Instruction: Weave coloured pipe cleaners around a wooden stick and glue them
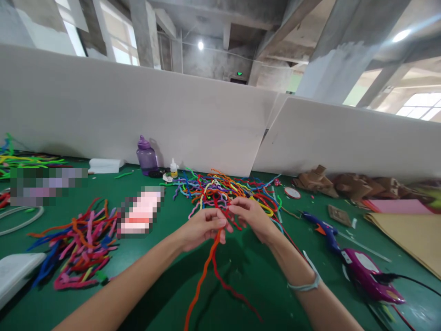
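My left hand (206, 226) pinches an orange pipe cleaner (200, 281) and a red pipe cleaner (231, 288) between thumb and fingers. Their long ends hang toward me over the green table, the orange one left of the red. Just to the right, my right hand (253, 218) has its thumb and fingers bent together around red pipe cleaner near the left fingertips. Where the strands cross between the hands is partly hidden by the fingers. Right behind both hands spreads a tangled heap of many-coloured pipe cleaners (193, 186).
At left lies another pile of pipe cleaners (90, 230), near a blurred phone-like shape (143, 211). A purple bottle (146, 158) and a small glue bottle (173, 169) stand by the white partition (138, 105). Rightward are a blue glue gun (327, 232), a purple corded device (370, 273) and brown paper (409, 234).
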The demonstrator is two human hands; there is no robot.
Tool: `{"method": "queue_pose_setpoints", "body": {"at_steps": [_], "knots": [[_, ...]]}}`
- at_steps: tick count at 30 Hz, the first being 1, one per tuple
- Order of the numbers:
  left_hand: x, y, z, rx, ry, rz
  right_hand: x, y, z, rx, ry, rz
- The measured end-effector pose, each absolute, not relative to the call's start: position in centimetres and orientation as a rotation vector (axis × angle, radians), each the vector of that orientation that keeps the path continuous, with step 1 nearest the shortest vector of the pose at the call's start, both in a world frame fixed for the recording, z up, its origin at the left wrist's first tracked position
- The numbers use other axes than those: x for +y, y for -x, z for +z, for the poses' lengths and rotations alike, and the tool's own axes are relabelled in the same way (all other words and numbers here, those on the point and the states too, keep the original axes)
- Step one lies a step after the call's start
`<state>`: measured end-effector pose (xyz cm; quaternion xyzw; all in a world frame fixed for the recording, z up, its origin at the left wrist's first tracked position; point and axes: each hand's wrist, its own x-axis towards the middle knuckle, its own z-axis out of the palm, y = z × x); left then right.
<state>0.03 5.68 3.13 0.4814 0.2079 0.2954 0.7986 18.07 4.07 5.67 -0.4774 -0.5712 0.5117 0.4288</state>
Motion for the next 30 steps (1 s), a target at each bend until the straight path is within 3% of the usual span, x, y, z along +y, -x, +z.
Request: {"method": "queue_pose_setpoints", "body": {"at_steps": [5,11,19,30], "knots": [[5.4,-0.1,3.0,0.417,-0.993,0.561,3.9,-18.5,5.8,-1.344,0.993,1.556],[5.1,-0.4,2.6,0.373,-0.921,0.52,3.8,-18.7,6.0,-1.452,0.94,1.48],[4.9,-0.4,1.9,0.325,-0.847,0.582,3.4,-16.6,4.3,-1.012,0.514,1.721],[4.9,-0.5,1.4,0.269,-0.825,0.574,3.2,-15.5,3.3,-0.816,0.366,1.78]]}}
